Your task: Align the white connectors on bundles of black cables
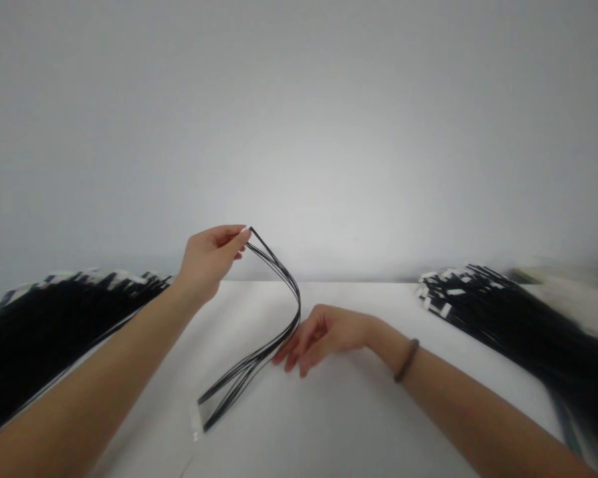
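Note:
A wire harness point(298, 299) of several thin black wires curves through the middle of the head view. My left hand point(213, 255) is raised and pinches one end of it between thumb and fingers; a bit of white shows at the fingertips. At the harness's lower end a white connector point(196, 419) lies low over the white table. My right hand point(323, 337) is beside the bend of the wires, fingers loosely curved and apart, pointing down and left. Its fingertips meet the wires or lie just by them; I cannot tell which.
A large heap of black wire harnesses point(54, 338) with white connectors lies at the left. Another such pile point(508, 318) is on the right, with a blurred pale item point(573, 292) behind it. A plain wall point(329, 146) rises behind the white table point(359, 425).

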Tool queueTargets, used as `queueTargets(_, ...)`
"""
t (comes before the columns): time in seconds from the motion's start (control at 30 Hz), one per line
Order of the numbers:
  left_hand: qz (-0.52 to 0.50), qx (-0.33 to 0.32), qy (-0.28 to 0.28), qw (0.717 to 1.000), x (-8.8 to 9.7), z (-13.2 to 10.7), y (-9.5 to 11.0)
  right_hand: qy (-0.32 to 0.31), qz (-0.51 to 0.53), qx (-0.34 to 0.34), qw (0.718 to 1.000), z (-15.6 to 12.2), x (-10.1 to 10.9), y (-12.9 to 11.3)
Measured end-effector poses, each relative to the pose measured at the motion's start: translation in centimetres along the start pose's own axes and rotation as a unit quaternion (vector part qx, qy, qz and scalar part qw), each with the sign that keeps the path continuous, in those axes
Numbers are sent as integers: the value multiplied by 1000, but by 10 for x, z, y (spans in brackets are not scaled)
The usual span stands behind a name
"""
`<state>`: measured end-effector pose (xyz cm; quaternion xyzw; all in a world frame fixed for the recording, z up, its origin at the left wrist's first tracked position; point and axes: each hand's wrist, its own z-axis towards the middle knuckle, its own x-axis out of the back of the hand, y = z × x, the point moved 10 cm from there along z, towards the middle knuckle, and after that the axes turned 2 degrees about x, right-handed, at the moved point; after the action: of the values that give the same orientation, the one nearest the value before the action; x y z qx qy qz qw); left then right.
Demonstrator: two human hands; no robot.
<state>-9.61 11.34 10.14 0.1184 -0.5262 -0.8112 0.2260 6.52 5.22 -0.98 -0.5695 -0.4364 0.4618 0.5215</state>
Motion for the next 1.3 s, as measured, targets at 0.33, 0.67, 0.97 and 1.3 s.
queueTargets(0.33,115,-2,-214,970,-60,-39,1,239,210,100,943,-5,63,0)
queueTargets(0.67,123,-3,-283,951,-83,-58,-7,236,185,142,943,-3,46,-13)
queueTargets(0.97,89,23,-295,951,-87,-61,-10,190,171,151,955,-2,42,-15)
queueTargets(1.3,106,6,-286,952,-85,-59,-8,157,108,129,973,2,33,-15)
